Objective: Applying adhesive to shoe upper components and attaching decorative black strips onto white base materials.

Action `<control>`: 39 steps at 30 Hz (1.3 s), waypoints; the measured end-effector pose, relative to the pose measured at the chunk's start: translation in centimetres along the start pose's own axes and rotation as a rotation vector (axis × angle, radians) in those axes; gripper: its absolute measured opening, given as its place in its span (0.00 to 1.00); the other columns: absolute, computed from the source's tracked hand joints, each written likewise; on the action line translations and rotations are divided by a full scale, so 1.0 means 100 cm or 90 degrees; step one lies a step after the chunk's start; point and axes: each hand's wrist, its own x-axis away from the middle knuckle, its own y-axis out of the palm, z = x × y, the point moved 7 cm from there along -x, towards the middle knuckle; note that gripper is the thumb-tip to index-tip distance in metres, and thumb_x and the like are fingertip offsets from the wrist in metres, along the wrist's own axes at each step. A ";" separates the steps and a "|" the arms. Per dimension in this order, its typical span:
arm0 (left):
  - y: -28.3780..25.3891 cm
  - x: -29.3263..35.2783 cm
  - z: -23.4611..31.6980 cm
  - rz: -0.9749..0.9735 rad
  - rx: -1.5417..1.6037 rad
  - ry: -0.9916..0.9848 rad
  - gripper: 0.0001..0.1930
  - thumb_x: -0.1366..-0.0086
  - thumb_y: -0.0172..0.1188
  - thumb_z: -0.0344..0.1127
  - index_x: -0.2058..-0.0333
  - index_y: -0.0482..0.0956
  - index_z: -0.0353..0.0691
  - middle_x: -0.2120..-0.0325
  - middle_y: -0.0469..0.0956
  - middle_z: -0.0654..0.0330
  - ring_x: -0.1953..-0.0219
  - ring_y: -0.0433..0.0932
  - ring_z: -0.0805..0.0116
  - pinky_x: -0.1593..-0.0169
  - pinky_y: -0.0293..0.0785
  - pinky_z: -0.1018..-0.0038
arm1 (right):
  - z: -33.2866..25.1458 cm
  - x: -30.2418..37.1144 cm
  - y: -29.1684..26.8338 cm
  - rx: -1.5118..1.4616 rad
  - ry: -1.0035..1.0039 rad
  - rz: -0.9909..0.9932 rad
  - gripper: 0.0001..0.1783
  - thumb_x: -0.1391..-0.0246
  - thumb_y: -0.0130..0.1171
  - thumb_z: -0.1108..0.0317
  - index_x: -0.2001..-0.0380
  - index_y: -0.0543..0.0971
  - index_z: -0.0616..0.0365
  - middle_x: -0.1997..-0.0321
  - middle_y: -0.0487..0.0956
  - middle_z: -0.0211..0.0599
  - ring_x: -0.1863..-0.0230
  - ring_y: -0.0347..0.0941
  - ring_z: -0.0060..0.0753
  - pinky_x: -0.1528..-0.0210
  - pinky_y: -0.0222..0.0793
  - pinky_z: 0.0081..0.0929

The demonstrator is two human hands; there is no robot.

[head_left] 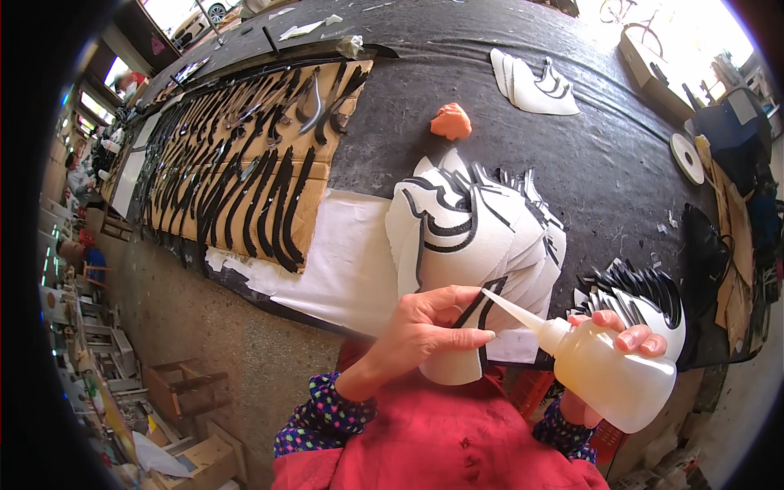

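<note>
My left hand [425, 331] pinches a white shoe-upper-like piece [451, 367] with a black strip along its edge, thumb on top. In my right hand [625, 333] is a translucent squeeze bottle [612, 376] with pale yellowish liquid, tilted so its long nozzle points left. The nozzle's tip meets or nearly meets the black strip [483, 306] on the held piece; contact is hard to tell. Just beyond my hands lies a fanned stack of white pieces [506, 233] with black curved trims. A second stack [653, 314] of such pieces lies partly behind the bottle.
Cardboard [322, 155] at the left carries many black curved strips [261, 200]. White paper [343, 245] lies beneath the stack. An orange lump [451, 121] and plain white pieces [535, 86] rest farther back on the black-covered table [392, 98]. A tape roll [687, 158] is at right.
</note>
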 end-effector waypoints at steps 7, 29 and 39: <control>-0.001 0.001 0.001 -0.003 -0.036 -0.022 0.23 0.50 0.65 0.23 0.53 0.74 0.33 0.70 0.78 0.65 0.70 0.72 0.84 0.65 0.68 0.86 | 0.000 0.000 0.002 -0.018 -0.008 0.009 0.30 0.56 0.65 0.60 0.50 0.65 0.50 0.50 0.68 0.35 0.40 0.57 0.55 0.43 0.58 0.61; -0.001 0.002 0.001 -0.035 -0.024 0.003 0.22 0.46 0.62 0.24 0.51 0.71 0.32 0.64 0.78 0.60 0.63 0.74 0.80 0.57 0.71 0.83 | -0.009 0.004 -0.018 0.029 -0.028 0.141 0.21 0.49 0.57 0.58 0.53 0.67 0.51 0.55 0.70 0.36 0.44 0.62 0.58 0.47 0.62 0.63; -0.001 -0.001 -0.004 -0.026 -0.051 -0.001 0.22 0.46 0.62 0.25 0.51 0.72 0.33 0.68 0.78 0.64 0.67 0.72 0.83 0.61 0.69 0.85 | -0.007 0.003 -0.013 0.051 -0.016 0.109 0.22 0.48 0.57 0.59 0.52 0.67 0.50 0.53 0.70 0.36 0.43 0.61 0.57 0.47 0.63 0.62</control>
